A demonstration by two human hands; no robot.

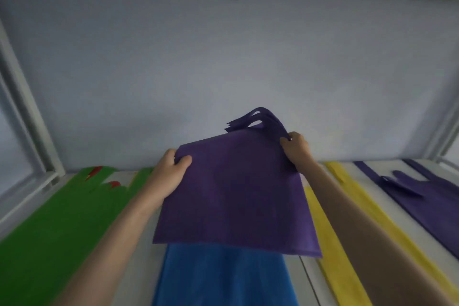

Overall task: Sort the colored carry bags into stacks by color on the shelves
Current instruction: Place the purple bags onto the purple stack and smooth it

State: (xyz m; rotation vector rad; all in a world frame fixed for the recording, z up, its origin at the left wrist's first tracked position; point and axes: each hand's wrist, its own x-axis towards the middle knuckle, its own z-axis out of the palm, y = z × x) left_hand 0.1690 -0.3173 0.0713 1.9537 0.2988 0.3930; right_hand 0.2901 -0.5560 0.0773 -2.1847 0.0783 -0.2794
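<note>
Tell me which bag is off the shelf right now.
The purple bag in the middle, held up by the left hand and right hand. The green, blue, yellow and far-right purple ones lie flat.

- Purple bag at frame centre, held flat off the shelf, handles pointing up.
- Green stack lower left; blue stack bottom centre; yellow stack right; purple stack far right.
</note>
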